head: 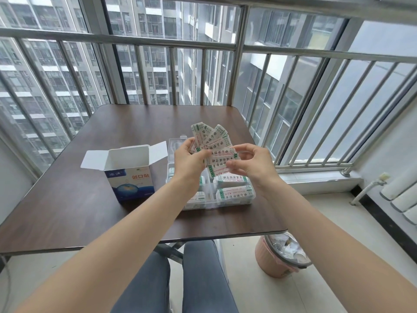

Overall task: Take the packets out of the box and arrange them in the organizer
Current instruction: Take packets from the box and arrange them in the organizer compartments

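Note:
My left hand (189,159) grips a fanned bunch of white packets (213,141) with green and red print, held above the clear plastic organizer (234,201). My right hand (250,163) pinches the lowest packets of the fan at their right end. Several stacks of the same packets lie in the organizer's near compartments. The blue and white box (130,177) stands upright to the left of the organizer with its top flaps open; its inside is not visible.
The dark brown table (67,199) sits against a metal window railing (225,48). A pink waste bin (279,256) with rubbish stands on the floor at the right, by the table's corner. My knees are under the front edge.

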Demonstrator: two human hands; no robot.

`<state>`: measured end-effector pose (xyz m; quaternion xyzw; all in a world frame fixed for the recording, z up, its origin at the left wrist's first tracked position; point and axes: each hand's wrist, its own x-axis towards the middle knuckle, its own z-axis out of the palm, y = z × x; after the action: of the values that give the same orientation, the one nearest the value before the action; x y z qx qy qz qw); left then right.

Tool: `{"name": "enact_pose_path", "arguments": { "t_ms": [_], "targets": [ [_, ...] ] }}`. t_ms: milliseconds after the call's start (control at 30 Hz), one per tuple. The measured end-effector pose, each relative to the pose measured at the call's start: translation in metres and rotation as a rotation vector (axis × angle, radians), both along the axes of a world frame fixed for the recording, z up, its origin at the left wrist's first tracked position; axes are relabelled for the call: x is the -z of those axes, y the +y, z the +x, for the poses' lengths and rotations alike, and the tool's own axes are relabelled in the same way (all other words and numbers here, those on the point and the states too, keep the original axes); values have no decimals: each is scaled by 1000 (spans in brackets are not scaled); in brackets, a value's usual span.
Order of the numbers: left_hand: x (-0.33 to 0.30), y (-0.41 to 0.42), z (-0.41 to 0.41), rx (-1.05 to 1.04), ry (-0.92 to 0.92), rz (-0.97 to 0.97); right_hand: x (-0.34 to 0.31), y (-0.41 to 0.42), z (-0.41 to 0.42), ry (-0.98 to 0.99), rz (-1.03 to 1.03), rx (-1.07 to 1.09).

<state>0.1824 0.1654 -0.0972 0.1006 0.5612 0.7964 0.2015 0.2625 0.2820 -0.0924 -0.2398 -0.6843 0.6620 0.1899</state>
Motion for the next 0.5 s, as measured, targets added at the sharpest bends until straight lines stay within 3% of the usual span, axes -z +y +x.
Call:
{"name": "enact_pose_path", "arguments": {
  "t_ms": [500],
  "targets": [
    [0,-5,-3,90,40,-157,0,-2,-2,11,-15,5]
  ]
}}
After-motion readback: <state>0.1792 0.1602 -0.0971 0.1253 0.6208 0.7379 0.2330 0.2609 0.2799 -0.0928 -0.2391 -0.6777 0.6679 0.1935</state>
